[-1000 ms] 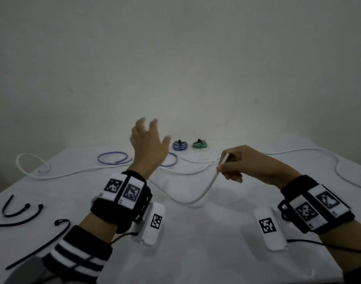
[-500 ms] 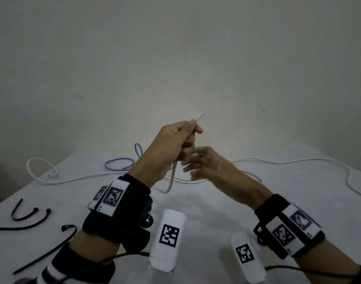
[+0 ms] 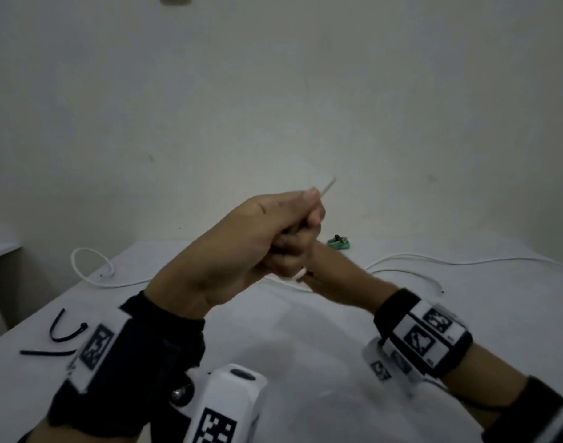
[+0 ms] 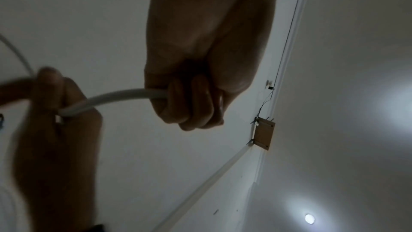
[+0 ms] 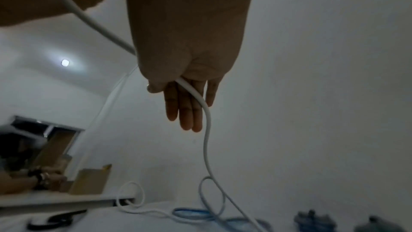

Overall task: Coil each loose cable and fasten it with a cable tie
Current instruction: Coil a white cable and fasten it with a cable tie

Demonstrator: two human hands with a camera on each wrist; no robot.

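Observation:
My left hand is raised above the table in a fist that grips the white cable near its end. The tip sticks up past the thumb. My right hand sits just below and behind it, mostly hidden in the head view. In the right wrist view the right hand has straight fingers, and its thumb pins the cable against them. From there the cable hangs down to the table in loose loops. Two black cable ties lie at the table's left edge.
A tied green coil sits at the back of the white table. More white cable trails to the right. A blue cable lies near the back. Another person's hand is at a side table.
The cable end passed from my right hand to my left. The left hand lifted it, and the right hand moved in under the left, further down the cable.

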